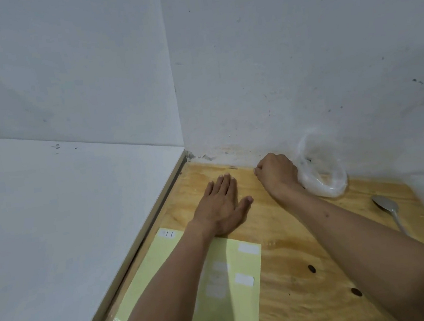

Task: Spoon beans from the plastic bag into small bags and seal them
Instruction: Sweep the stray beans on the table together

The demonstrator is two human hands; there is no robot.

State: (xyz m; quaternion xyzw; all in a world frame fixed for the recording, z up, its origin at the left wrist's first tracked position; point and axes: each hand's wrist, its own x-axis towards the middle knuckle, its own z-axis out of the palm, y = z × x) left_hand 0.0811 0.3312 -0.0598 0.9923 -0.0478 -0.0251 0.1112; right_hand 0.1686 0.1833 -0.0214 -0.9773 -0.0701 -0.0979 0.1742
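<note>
A clear plastic bag (323, 172) with its mouth rolled open stands at the back of the wooden table (294, 256), against the wall; its contents are too blurred to tell. A metal spoon (388, 209) lies on the table to the right of it. My left hand (221, 206) rests flat, palm down, fingers together, on the wood. My right hand (276, 173) is curled into a fist near the wall, just left of the bag; I cannot see anything inside it. No small bags are visible.
A pale green sheet (244, 274) carrying several white labels lies under my left forearm. White walls meet in a corner behind the table. A white surface (69, 227) borders the table's left edge.
</note>
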